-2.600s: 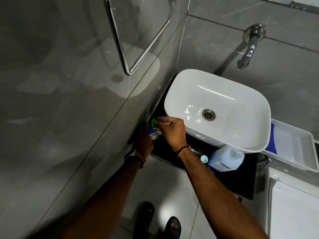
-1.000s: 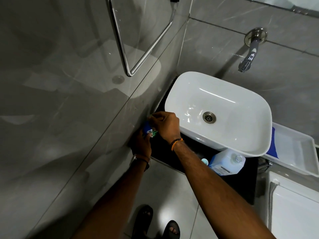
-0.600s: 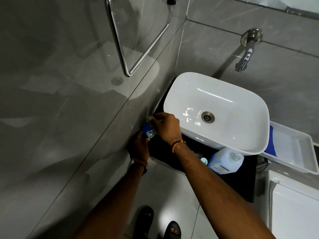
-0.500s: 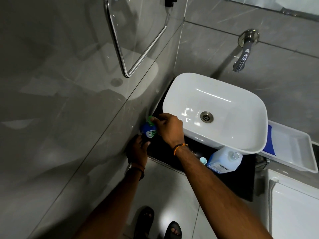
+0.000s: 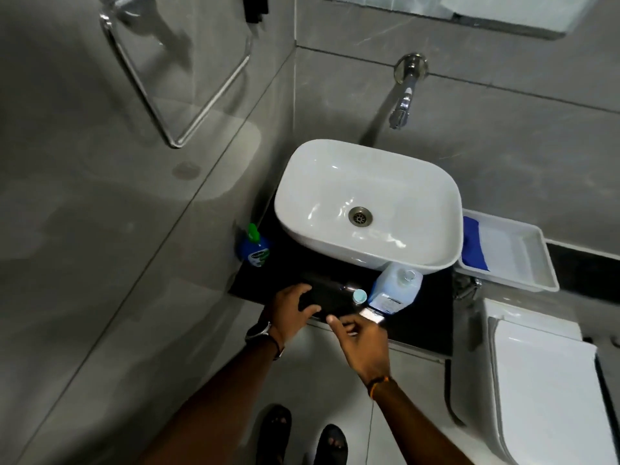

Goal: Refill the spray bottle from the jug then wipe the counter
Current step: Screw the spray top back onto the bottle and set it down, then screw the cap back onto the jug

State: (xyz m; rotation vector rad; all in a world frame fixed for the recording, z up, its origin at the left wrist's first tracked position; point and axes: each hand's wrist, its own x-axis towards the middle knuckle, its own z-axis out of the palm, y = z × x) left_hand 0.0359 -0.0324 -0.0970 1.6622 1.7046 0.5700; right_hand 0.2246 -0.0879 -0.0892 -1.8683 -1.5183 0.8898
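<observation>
A blue spray bottle (image 5: 255, 250) with a green nozzle stands upright at the far left of the black counter (image 5: 426, 317), against the grey wall and clear of both hands; just right of it and nearer the front edge, the left hand (image 5: 291, 307) rests on a dark object (image 5: 330, 298) lying on the counter, thumb and fingers spread around its left end, though the object is too dark to make out; the right hand (image 5: 360, 340) hovers at the counter's front edge just beside the left, fingers loosely curled and apart, holding nothing; a small pale blue cap (image 5: 359, 296) sits on the counter between the dark object and the jug (image 5: 394, 290), a translucent blue-white container standing with its mouth uncovered, tucked against the front of the white basin (image 5: 369, 203); above the basin a chrome tap (image 5: 404, 95) juts from the wall; right of the basin a white tray (image 5: 523, 260) holds a blue cloth (image 5: 473, 245); a white toilet (image 5: 550, 391) fills the lower right.
</observation>
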